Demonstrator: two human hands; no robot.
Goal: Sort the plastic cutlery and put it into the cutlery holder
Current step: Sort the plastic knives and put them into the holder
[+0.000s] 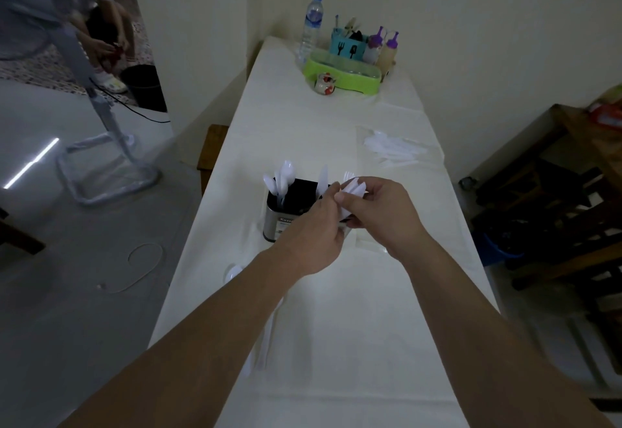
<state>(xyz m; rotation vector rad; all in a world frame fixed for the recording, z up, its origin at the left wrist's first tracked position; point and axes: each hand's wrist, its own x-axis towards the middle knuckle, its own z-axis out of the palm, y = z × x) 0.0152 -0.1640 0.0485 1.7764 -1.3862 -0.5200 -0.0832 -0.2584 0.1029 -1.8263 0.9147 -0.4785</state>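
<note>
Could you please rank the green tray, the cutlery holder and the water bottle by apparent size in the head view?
1. Green tray
2. Cutlery holder, though nearer the camera, so unsure
3. Water bottle

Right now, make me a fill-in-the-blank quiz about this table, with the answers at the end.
1. Both hands, left and right, hold a bunch of white plastic ____.
2. The spoons stand in the ____ side of the cutlery holder.
3. The tray at the far end is ____ in colour.

Answers: cutlery; left; green
</note>
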